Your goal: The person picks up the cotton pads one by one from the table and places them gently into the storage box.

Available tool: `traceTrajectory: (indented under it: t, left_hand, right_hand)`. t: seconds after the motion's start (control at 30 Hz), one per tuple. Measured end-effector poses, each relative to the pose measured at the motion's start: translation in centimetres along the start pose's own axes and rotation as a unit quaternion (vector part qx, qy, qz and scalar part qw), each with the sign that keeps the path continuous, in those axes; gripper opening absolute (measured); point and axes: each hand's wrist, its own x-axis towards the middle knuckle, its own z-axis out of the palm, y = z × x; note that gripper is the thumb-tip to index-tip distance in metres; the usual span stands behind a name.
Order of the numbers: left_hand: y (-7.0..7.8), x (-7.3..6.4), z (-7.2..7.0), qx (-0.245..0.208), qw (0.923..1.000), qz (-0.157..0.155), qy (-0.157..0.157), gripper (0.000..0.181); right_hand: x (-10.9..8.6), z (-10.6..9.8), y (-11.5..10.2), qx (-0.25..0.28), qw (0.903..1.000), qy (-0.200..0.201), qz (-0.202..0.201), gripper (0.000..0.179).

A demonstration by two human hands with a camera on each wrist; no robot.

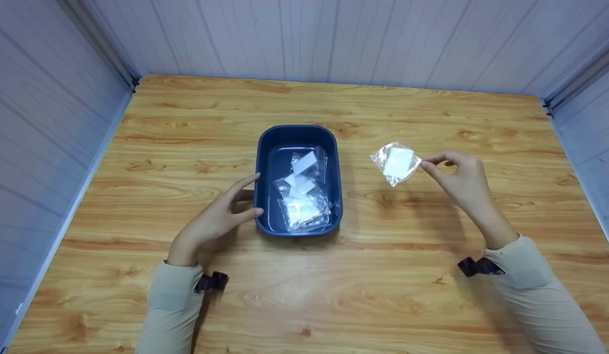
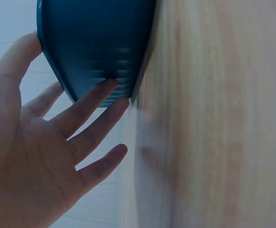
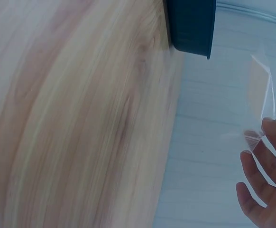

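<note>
A dark blue rectangular bin [image 1: 259, 147] stands on the table, with several clear plastic bags [image 1: 304, 209] holding white pieces inside it. My left hand [image 1: 213, 219] rests against the bin's left side. Its fingers are spread and fairly straight along the ribbed wall [image 2: 95, 57], with the thumb at the rim. To the right of the bin, my right hand [image 1: 461, 179] pinches the corner of a small clear plastic bag [image 1: 396, 163] between thumb and index finger. A flat white piece is inside that bag. In the right wrist view the bag [image 3: 261, 90] hangs above the table.
The wood-grain table [image 1: 304, 290] reaches pale panelled walls [image 1: 304, 39] at the back and both sides. Dark wrist-worn cameras [image 1: 481, 267] sit at both cuffs.
</note>
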Motion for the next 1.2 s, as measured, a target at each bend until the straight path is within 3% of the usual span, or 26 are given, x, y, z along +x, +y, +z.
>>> traceTrajectory:
  t: [0.43, 0.83, 1.2]
  left_hand:
    - [-0.1, 0.0, 0.1, 0.006, 0.9999, -0.009, 0.005, 0.076]
    - [-0.1, -0.1, 0.0, 0.008, 0.9999, -0.01, 0.006, 0.076]
    - [-0.2, 0.1, 0.0, -0.013, 0.9999, 0.006, -0.003, 0.076]
  right_hand:
    - [-0.6, 1.9, -1.5, 0.029, 0.9993, -0.007, -0.021, 0.014]
    - [-1.0, 3.9, -3.5, 0.046, 0.9946, -0.007, -0.093, 0.008]
    - [-1.1, 5.7, -5.2, 0.064, 0.9895, -0.014, -0.129, 0.005]
